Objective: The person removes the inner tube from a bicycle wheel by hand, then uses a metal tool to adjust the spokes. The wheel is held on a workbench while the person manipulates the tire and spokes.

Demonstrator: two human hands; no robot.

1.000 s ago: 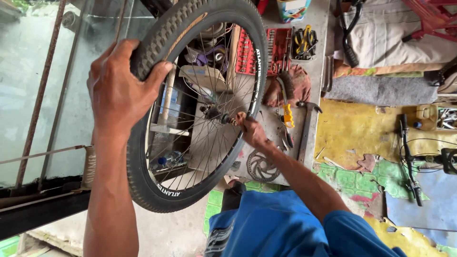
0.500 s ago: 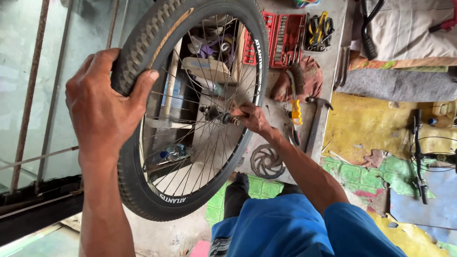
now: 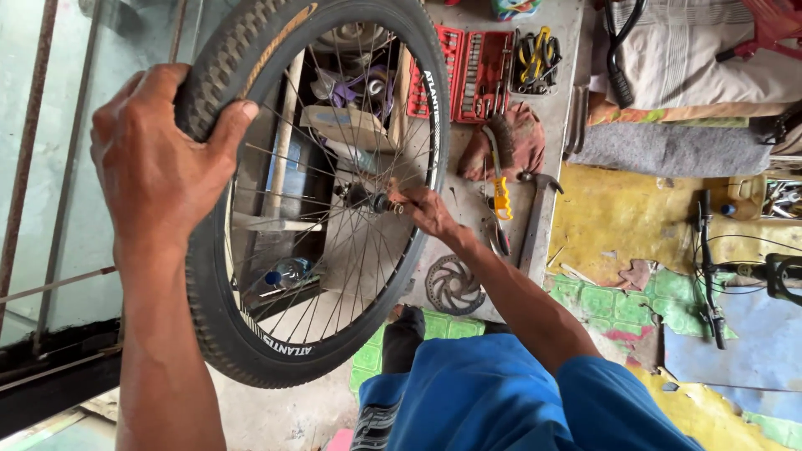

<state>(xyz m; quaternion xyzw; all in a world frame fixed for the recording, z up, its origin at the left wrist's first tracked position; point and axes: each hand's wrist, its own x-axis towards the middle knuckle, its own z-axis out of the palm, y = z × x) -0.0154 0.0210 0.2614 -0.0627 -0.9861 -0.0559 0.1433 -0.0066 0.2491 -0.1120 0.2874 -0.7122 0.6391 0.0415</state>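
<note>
Wheel (image 3: 251, 334) fills the left and centre of the frame, held upright. Left hand (image 3: 159, 167) grips the tyre at upper left, fingers wrapped over the tread, thumb on the sidewall. Right hand (image 3: 426, 209) reaches through from the centre, fingers pinching the axle end at the hub (image 3: 368, 199). Behind, toward the upper middle, lie a red socket set (image 3: 472, 75), a hammer (image 3: 536, 217) and a brake disc (image 3: 454, 286).
</note>
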